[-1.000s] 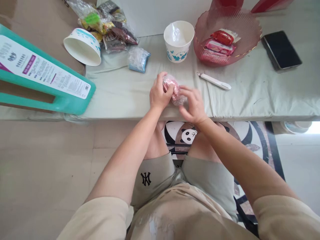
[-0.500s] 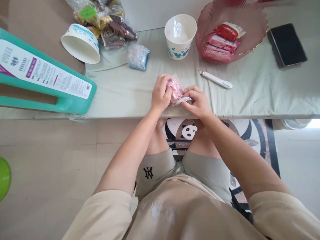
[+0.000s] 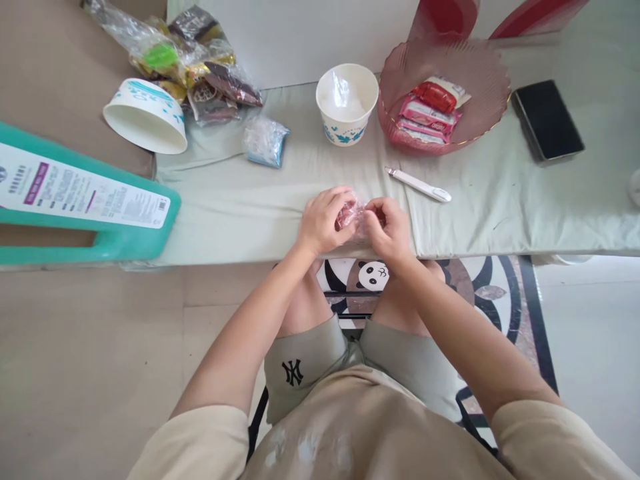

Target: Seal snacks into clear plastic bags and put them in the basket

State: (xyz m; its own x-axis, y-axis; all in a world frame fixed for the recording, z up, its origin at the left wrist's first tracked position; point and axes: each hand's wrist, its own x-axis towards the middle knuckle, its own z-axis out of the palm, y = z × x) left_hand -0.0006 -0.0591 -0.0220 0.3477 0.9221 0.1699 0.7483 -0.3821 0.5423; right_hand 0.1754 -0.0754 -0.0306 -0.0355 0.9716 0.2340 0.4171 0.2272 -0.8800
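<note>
Between my hands, at the front edge of the cloth-covered table, is a pink bundle in clear plastic wrap [image 3: 351, 215]; what is inside is hard to make out. My left hand [image 3: 324, 223] is curled around its left side. My right hand [image 3: 387, 229] pinches the plastic on the right, thumb and forefinger pressed together. Beyond them lies a white utility knife [image 3: 419, 185]. A paper cup with blue leaf prints [image 3: 346, 110] stands upright, clear plastic inside. Left of it sits a small blue-and-clear packet [image 3: 266, 141].
A pink glass bowl [image 3: 487, 117] holds several red and pink snack packets [image 3: 431, 110]. A black phone [image 3: 547, 120] lies to the right. At left are a tipped paper bowl [image 3: 145, 120], a bag of snacks [image 3: 210, 73] and a large green container with a label [image 3: 165, 233].
The camera view has tilted, so the table things appear lower. My right hand has drawn in closer to my left and now pinches the plastic near the bundle.
</note>
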